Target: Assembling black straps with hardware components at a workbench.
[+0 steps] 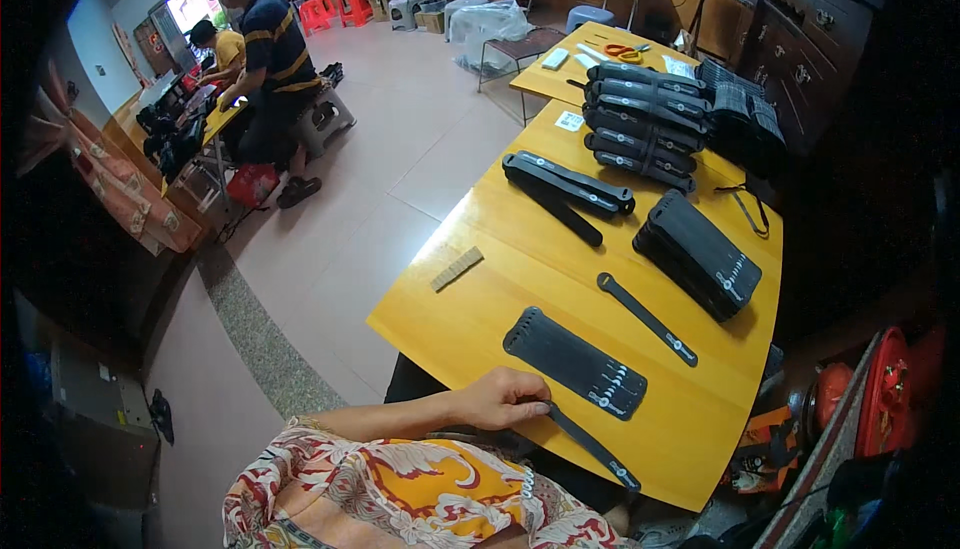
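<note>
My left hand (505, 399) is closed at the table's near edge, with thumb and finger pinching the end of a black strap (595, 449). The strap slants toward the lower right and has small white print at its far end. Just beyond lies a row of overlapping black straps (575, 359), spread side by side. A single black strap (648, 319) with a slotted end rests farther right. My right hand is not visible; only a patterned sleeve (565, 509) and a little skin show at the lower edge.
On the yellow table (440, 324) are a tan ridged strip (457, 269), a thick strap stack (700, 254), a folded bundle (570, 186) and piled bundles (645, 124). Orange-handled scissors (625, 53) lie at the back. A dark drawer cabinet (800, 39) stands right. People work at left (265, 44).
</note>
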Demonstrator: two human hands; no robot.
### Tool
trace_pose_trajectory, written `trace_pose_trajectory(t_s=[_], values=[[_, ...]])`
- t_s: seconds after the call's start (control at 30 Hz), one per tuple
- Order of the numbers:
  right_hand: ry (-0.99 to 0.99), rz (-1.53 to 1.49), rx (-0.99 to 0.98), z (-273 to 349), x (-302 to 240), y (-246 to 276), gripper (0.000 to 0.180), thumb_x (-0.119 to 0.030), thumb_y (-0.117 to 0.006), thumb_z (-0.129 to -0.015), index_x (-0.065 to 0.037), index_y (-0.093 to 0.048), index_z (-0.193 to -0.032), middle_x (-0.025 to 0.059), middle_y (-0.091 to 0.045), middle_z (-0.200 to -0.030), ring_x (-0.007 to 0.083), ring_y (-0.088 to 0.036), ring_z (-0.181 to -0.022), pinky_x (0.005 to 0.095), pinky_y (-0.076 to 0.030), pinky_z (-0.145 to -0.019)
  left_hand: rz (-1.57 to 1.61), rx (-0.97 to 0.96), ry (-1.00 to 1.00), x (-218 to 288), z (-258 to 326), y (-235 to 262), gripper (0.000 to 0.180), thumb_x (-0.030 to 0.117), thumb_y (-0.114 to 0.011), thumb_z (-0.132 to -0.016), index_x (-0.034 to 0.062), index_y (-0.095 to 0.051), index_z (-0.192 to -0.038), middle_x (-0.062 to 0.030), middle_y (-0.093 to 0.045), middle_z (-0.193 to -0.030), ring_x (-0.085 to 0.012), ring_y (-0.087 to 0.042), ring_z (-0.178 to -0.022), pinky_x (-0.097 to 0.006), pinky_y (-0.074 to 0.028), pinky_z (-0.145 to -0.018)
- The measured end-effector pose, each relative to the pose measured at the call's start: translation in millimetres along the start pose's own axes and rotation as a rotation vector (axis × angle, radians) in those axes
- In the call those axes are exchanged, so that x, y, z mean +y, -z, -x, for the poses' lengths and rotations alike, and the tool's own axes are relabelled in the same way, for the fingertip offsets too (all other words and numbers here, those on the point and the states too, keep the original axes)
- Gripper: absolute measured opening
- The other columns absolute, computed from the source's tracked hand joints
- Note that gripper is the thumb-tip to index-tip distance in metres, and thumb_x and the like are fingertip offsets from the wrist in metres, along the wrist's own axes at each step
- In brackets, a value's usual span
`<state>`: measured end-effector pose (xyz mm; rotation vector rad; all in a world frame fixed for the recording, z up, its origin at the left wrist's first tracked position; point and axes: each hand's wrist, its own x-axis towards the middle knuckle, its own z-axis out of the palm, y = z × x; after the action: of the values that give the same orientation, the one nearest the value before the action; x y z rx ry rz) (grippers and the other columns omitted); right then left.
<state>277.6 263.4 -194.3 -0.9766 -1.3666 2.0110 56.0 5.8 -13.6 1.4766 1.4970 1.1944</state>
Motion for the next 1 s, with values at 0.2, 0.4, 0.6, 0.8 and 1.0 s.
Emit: trace_pose_trajectory(t_s=[0.2, 0.4, 0.6, 0.8, 1.0], values=[[-0.028, 0.173, -0.049, 28, 4, 5, 0.023, -0.021, -0.053, -0.083, 0.0, -0.063, -0.084, 0.0105, -0.064, -0.085, 0.0248, -0.061, -0.071, 0.0359, -0.049, -0.064, 0.044, -0.016, -0.014, -2, -3, -2, 0.014, 0.014, -0.058, -0.083, 0.0007, -0.058, -0.085, -0.0109, -0.057, -0.071, -0.0205, -0.056, -0.062, -0.029, -0.044, -0.056], [-0.09, 0.349, -0.035, 83, 5, 25, 0.023, -0.02, -0.054, -0.082, 0.0, -0.063, -0.082, 0.0112, -0.064, -0.084, 0.0247, -0.061, -0.071, 0.0353, -0.049, -0.064, -0.018, -0.016, 0.04, 3, -3, 2, 0.011, 0.012, -0.059, -0.082, 0.0009, -0.057, -0.083, -0.011, -0.057, -0.069, -0.0197, -0.055, -0.061, -0.029, -0.043, -0.055], [-0.15, 0.534, -0.097, 119, -2, 22, 0.022, -0.019, -0.055, -0.081, 0.001, -0.063, -0.079, 0.012, -0.064, -0.083, 0.0245, -0.061, -0.071, 0.0347, -0.049, -0.064, -0.035, -0.004, -0.014, 1, -5, 0, 0.01, 0.011, -0.06, -0.081, 0.0012, -0.057, -0.082, -0.0115, -0.057, -0.069, -0.0222, -0.056, -0.061, -0.03, -0.043, -0.054], [-0.221, 0.724, -0.161, 154, -15, 8, 0.022, -0.018, -0.055, -0.08, 0.002, -0.063, -0.077, 0.0127, -0.064, -0.081, 0.0244, -0.061, -0.071, 0.0341, -0.049, -0.064, -0.035, 0.022, -0.099, -3, -4, -1, 0.008, 0.008, -0.06, -0.08, 0.0009, -0.059, -0.086, -0.0133, -0.058, -0.073, -0.0251, -0.057, -0.064, -0.031, -0.045, -0.056], [-0.311, 0.931, -0.211, 193, -36, -8, 0.022, -0.017, -0.056, -0.08, 0.002, -0.063, -0.075, 0.0134, -0.064, -0.08, 0.0242, -0.061, -0.071, 0.0335, -0.048, -0.063, -0.061, 0.045, -0.144, 0, -6, 0, 0.014, 0.007, -0.059, -0.08, 0.0006, -0.059, -0.093, -0.0144, -0.059, -0.077, -0.027, -0.059, -0.067, -0.032, -0.047, -0.058]])
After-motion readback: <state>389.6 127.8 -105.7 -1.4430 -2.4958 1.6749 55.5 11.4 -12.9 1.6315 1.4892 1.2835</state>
